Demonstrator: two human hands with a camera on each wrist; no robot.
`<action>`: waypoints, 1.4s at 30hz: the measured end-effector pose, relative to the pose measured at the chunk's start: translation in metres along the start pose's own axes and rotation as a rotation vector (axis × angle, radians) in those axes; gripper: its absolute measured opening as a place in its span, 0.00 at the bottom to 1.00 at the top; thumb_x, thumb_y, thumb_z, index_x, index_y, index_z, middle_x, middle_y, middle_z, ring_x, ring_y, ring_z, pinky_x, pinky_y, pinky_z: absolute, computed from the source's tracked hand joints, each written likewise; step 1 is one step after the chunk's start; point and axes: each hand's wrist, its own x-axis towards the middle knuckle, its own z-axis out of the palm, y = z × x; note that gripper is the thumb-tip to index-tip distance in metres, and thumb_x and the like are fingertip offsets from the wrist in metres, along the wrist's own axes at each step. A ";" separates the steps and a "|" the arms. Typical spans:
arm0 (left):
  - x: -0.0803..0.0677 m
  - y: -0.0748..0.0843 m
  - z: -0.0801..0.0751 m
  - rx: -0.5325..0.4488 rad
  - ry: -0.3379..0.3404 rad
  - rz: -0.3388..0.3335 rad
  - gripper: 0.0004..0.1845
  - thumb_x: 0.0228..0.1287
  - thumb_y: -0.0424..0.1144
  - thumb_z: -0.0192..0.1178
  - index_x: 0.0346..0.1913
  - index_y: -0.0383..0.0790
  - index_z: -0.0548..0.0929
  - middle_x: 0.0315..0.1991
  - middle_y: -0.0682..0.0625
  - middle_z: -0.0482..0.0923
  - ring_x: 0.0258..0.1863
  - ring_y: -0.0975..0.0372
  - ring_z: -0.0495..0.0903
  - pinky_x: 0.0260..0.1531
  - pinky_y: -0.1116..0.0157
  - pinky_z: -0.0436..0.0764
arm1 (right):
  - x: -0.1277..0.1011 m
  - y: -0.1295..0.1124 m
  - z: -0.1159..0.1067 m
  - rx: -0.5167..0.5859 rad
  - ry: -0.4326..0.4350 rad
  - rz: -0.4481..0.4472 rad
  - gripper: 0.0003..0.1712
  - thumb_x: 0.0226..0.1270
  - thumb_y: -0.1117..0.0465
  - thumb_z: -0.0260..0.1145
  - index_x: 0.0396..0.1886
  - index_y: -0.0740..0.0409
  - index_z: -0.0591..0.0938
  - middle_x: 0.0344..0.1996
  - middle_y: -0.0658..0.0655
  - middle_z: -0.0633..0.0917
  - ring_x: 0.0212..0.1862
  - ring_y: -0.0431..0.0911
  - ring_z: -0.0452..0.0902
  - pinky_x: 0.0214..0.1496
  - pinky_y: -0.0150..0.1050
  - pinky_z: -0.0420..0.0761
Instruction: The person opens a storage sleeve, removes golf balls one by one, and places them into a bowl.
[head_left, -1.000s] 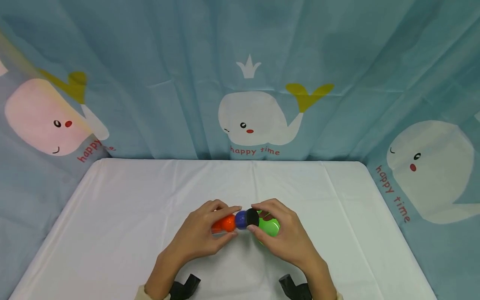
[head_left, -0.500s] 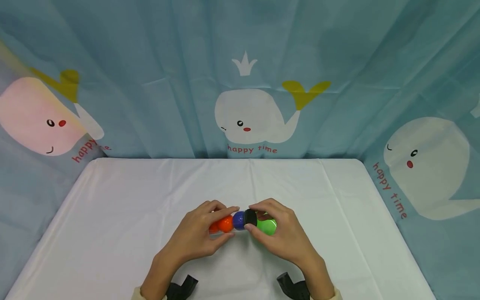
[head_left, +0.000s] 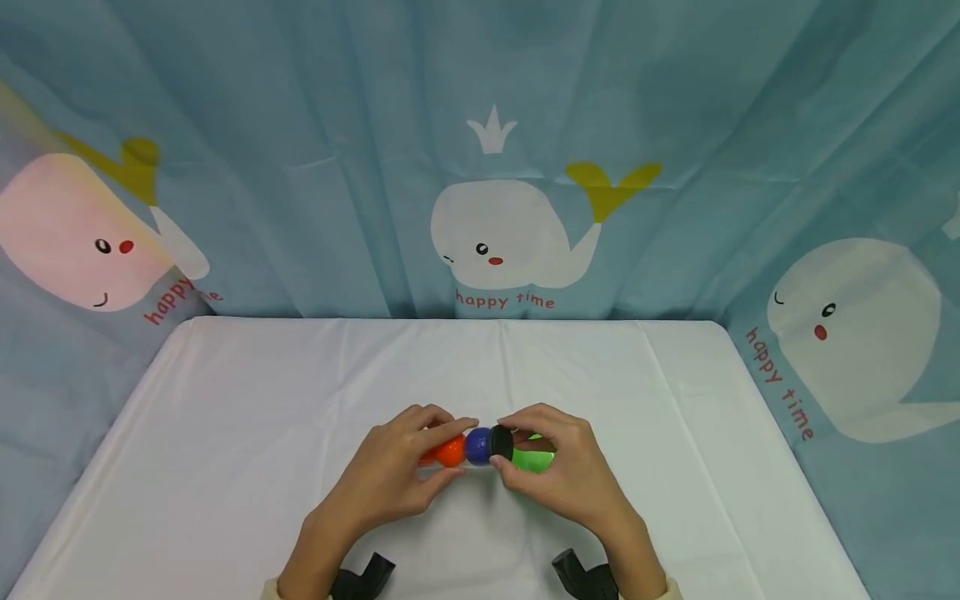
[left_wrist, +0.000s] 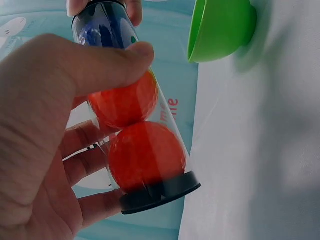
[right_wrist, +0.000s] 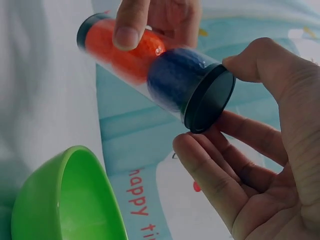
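A clear plastic tube [right_wrist: 125, 80] lies on a slant in the air above the table. Inside it are two orange balls [left_wrist: 147, 155] and one blue ball [right_wrist: 172, 77], in a row. My left hand [head_left: 386, 471] grips the tube's middle, the thumb on one side and the fingers round the other. One end carries a black cap [left_wrist: 162, 195]. At the blue ball's end, my right hand [head_left: 566, 458] pinches the other black cap [right_wrist: 212, 100] between thumb and fingertips; this cap sits on the tube's mouth.
A green bowl [right_wrist: 35, 200] stands on the white-covered table [head_left: 225, 417], partly behind my right hand in the head view. A blue curtain [head_left: 337, 167] with whale prints surrounds the table. Black mounts [head_left: 363, 577] sit at both wrists.
Both hands and the tube have shifted very slightly, along with a small movement of the head view. The hold on the tube and cap looks the same.
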 end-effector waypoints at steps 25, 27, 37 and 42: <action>-0.002 -0.001 -0.004 0.001 0.001 0.002 0.28 0.59 0.52 0.79 0.64 0.63 0.85 0.50 0.62 0.82 0.46 0.69 0.79 0.38 0.70 0.85 | 0.000 -0.006 0.006 0.065 0.040 0.063 0.19 0.56 0.63 0.84 0.47 0.51 0.88 0.44 0.47 0.89 0.43 0.39 0.89 0.47 0.39 0.91; -0.002 -0.001 -0.004 0.002 0.001 0.003 0.29 0.59 0.52 0.79 0.64 0.63 0.85 0.50 0.62 0.82 0.46 0.69 0.79 0.38 0.69 0.85 | 0.000 -0.007 0.006 0.063 0.034 0.061 0.19 0.56 0.64 0.84 0.47 0.51 0.89 0.44 0.47 0.89 0.43 0.39 0.88 0.47 0.39 0.91; -0.001 0.001 -0.004 0.008 -0.014 -0.001 0.28 0.61 0.52 0.78 0.64 0.64 0.85 0.51 0.62 0.83 0.47 0.69 0.81 0.39 0.68 0.86 | 0.000 -0.008 0.001 0.112 0.007 0.109 0.19 0.56 0.66 0.82 0.48 0.50 0.90 0.45 0.47 0.90 0.45 0.40 0.89 0.48 0.41 0.91; -0.004 -0.003 -0.003 -0.030 -0.027 -0.016 0.28 0.61 0.52 0.78 0.65 0.64 0.84 0.52 0.63 0.83 0.48 0.70 0.82 0.43 0.67 0.87 | -0.001 -0.011 -0.001 0.150 0.015 0.120 0.21 0.56 0.67 0.82 0.49 0.47 0.89 0.45 0.48 0.89 0.46 0.41 0.89 0.50 0.42 0.91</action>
